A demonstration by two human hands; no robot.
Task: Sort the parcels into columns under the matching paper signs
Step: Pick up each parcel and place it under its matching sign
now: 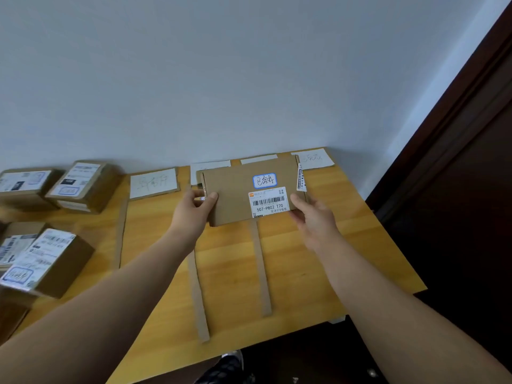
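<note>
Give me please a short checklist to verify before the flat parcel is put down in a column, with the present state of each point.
1. Both hands on the parcel: ok; left hand at its left end, right hand at its right edge.
2. Shipping label faces up: ok.
3. Blue-framed handwritten sticker matches a sign: cannot tell, writing too small.
4. Middle paper signs readable: not ok, the parcel covers them.
5. Cardboard strips marking the columns lie in place: ok.
6. Columns free of other parcels: ok.
</note>
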